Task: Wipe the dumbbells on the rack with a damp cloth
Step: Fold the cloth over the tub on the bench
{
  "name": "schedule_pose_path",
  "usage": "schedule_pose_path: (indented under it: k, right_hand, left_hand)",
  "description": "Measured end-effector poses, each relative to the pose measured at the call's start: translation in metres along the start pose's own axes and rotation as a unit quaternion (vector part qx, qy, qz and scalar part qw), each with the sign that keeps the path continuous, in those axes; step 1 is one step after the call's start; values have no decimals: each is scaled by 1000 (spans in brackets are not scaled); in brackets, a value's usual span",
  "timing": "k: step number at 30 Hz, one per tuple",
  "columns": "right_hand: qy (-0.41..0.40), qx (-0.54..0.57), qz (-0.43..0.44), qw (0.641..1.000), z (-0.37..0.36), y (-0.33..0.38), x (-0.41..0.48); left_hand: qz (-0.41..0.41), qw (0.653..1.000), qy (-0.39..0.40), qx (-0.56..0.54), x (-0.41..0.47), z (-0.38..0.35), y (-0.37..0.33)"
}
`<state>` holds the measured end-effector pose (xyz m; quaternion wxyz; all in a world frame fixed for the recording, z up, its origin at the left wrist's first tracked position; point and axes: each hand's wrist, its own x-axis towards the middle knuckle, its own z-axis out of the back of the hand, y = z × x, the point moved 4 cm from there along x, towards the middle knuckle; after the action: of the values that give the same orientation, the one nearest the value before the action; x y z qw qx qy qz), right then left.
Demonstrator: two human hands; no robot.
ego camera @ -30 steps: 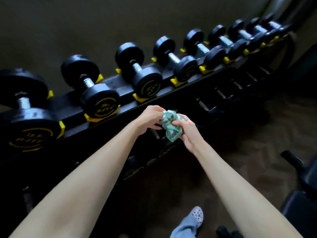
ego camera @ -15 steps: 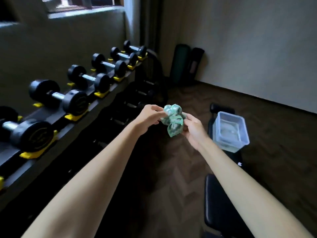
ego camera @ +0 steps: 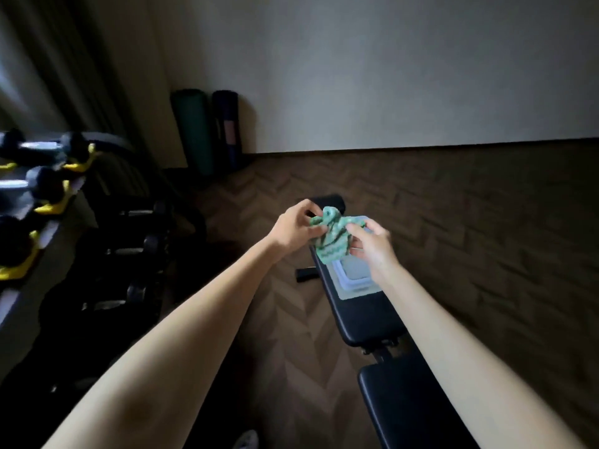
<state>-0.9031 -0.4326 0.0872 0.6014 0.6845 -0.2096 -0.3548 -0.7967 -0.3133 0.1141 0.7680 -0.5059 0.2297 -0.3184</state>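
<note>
Having turned from the rack (ego camera: 50, 230), we now pinch the bunched cloth (ego camera: 332, 238) between left hand (ego camera: 293, 230) and right hand (ego camera: 372, 249) over the tub (ego camera: 348, 281) at the far end of the bench (ego camera: 363, 315); dumbbells (ego camera: 45, 184) lie well left, nearer the left hand.

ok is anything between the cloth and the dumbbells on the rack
Nothing visible. The left hand and right hand hold the cloth over the bench; only open floor separates it from the dumbbells at left.
</note>
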Motion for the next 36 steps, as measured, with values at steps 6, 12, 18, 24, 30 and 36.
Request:
schedule_pose_path:
  k: [6, 12, 18, 24, 30, 36]
  right_hand:
    - [-146, 33, -21, 988, 18, 19, 89]
    - [-187, 70, -57, 978, 52, 22, 170]
    - [-168, 1, -121, 978, 81, -10, 270]
    - [-210, -35, -178, 961, 103, -47, 328]
    - [-266, -69, -216, 937, 120, -97, 357]
    - [-393, -9, -286, 874, 137, -149, 363]
  left_hand:
    - [23, 997, 67, -5, 138, -6, 6]
    - [68, 962, 264, 8, 239, -80, 16]
    - [79, 911, 395, 83, 318, -141, 52]
    - [34, 906, 333, 259, 392, -170, 86]
    - [39, 888, 350, 295, 439, -192, 118]
    - [0, 853, 408, 325, 462, -199, 148]
